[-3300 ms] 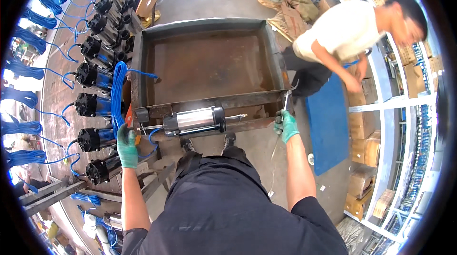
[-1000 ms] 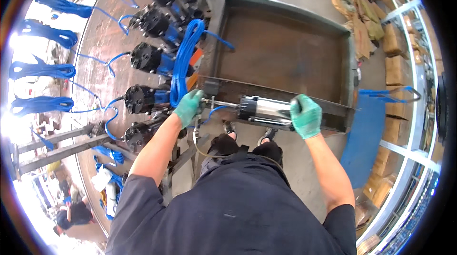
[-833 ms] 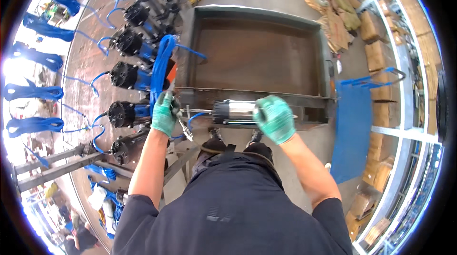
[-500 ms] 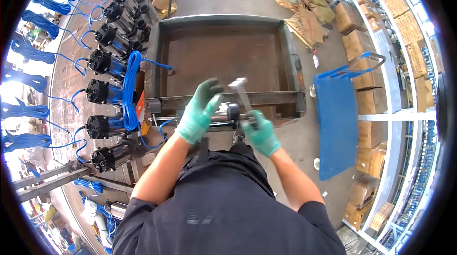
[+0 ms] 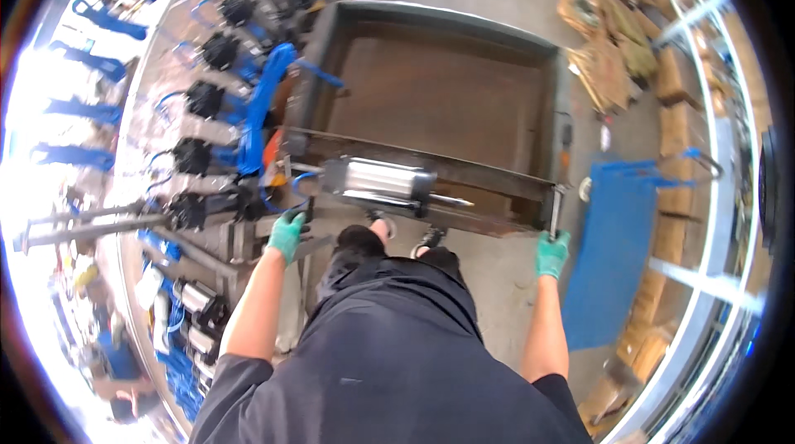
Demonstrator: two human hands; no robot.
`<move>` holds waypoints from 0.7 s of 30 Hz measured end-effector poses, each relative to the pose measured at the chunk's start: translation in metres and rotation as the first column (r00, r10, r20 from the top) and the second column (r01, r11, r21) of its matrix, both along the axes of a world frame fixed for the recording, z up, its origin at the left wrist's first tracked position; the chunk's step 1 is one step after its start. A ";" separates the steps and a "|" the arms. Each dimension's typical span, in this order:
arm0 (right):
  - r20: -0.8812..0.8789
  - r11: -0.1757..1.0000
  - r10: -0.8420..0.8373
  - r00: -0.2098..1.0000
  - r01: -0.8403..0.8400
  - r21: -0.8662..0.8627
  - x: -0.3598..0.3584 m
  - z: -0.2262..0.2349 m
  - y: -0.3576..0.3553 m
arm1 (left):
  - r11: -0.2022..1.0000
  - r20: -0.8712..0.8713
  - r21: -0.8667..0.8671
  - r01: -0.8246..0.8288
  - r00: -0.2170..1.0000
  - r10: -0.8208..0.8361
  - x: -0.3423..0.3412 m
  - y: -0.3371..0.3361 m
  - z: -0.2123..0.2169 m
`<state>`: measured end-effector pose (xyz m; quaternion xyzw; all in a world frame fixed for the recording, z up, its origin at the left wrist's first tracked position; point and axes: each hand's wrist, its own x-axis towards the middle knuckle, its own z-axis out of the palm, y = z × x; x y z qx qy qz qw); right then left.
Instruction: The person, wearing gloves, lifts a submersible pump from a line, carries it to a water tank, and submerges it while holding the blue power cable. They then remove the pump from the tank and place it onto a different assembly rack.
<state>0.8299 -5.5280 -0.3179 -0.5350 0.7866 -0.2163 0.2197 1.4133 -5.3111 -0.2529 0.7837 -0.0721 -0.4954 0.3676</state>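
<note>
I stand at the near edge of a large rusty steel bin point(image 5: 505, 180). A silver pneumatic cylinder point(image 5: 379, 180) with a thin rod lies along its front rail. My left hand point(image 5: 286, 234), in a green glove, is closed around a short dark handle point(image 5: 307, 210) at the bin's near left corner. My right hand point(image 5: 551, 253), also in a green glove, grips an upright metal post point(image 5: 553, 210) at the near right corner. A bundle of blue hoses point(image 5: 260, 104) runs along the bin's left side, and one hose loops to the cylinder's left end.
A row of black round units point(image 5: 195, 154) with blue hoses lines a curved bench on the left. A blue flat trolley point(image 5: 617, 249) lies on the floor to the right. Flattened cardboard point(image 5: 609, 63) and boxes on shelving point(image 5: 679, 121) fill the far right.
Both hands were together on the cylinder at the middle of the front rail. They have spread apart, the left to the left corner handle, the right to the right corner post.
</note>
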 end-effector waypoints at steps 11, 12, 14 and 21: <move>0.068 0.920 0.390 0.918 -0.385 -0.074 0.093 0.113 -0.027 | 0.995 0.180 0.039 0.089 0.979 -0.094 0.058 -0.009 -0.107; 0.076 0.821 0.565 0.821 -0.552 -0.143 0.134 0.141 -0.032 | 0.986 0.177 0.005 0.169 0.970 -0.168 0.065 -0.002 -0.124; 0.053 0.640 0.762 0.646 -0.737 -0.218 0.204 0.173 -0.033 | 0.945 0.261 0.111 0.308 0.909 -0.326 0.065 -0.009 -0.118; 0.052 0.374 0.915 0.401 -0.889 0.264 0.304 0.183 -0.046 | 0.901 0.052 0.176 0.397 0.910 -0.411 0.066 -0.042 0.059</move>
